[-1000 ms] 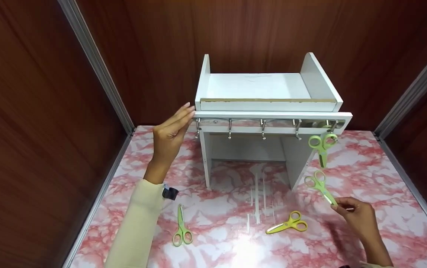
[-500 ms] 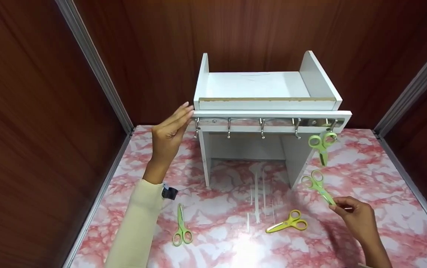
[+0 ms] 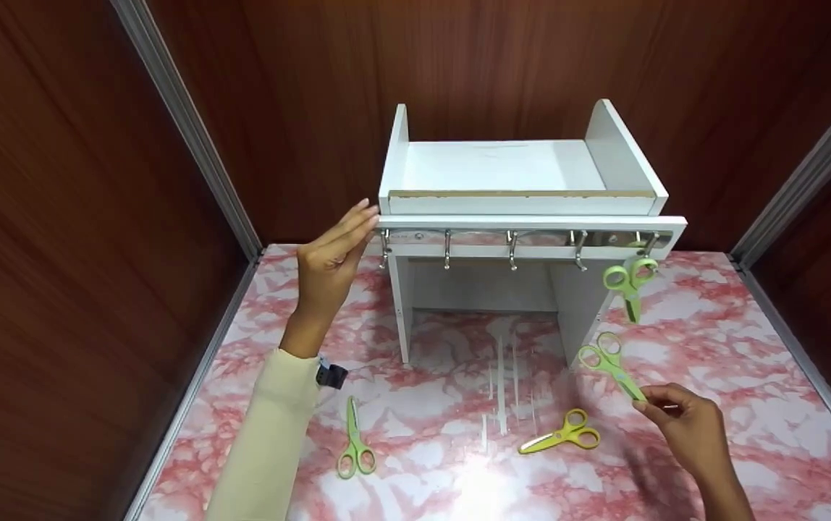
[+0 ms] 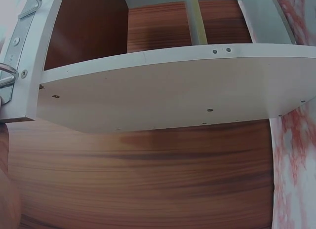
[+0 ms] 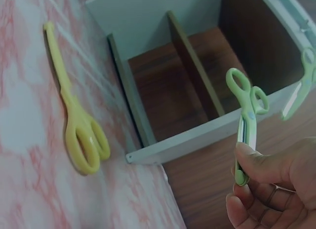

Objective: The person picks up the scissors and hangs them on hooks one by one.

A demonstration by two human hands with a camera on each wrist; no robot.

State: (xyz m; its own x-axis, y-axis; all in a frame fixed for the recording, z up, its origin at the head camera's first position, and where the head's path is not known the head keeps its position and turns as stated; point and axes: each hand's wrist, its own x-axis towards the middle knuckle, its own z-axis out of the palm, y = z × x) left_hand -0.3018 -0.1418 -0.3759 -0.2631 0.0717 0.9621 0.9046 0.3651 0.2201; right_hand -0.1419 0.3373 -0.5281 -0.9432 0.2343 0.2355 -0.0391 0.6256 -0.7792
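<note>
Green scissors (image 3: 616, 372), right of ctr & low in head view, held up off the table (image 3: 785, 376), tilted: rings to upper left, blades to lwr right. Pale green plastic, blades together, strip of bare steel along them, bluish spot at pivot, rounded green tip poking out below the thumb in right wrist view. R hand (image 3: 689, 428) pinches them near the tip end, btwn thumb & fingers. Just above, 2nd green pair (image 3: 631, 288) hangs rings-up at the rightmost hook, apart from the held one. Hooks (image 3: 512, 250), 5 metal ones, run along a white rail (image 3: 531, 221) mid-frame, on front of white rack (image 3: 506, 166), upper ctr. L hand (image 3: 327, 271), left of ctr: fingers straight, tips touching rail's left end. Yellow pair (image 3: 566, 435), lwr right of ctr, flat on table, rings right. 3rd green pair (image 3: 355, 445), lwr left, flat, rings toward bottom. Table marbled red/white; brown wood-look walls (image 3: 314, 94) around.
</note>
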